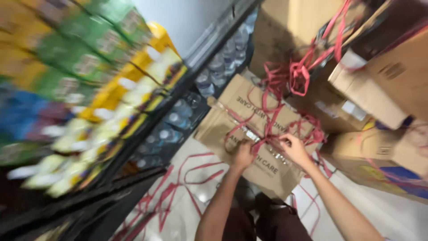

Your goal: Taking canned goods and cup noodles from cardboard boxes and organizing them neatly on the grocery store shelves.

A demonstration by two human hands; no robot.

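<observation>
Head view: two hands (267,151), one carton (263,116).

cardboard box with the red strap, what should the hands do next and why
Probably work the knot loose with the right hand while the left hand steadies the cardboard box. The red strap crosses the box top and bunches between both hands, so it appears tied there. The image is blurred, so how tight the knot is cannot be told.
</observation>
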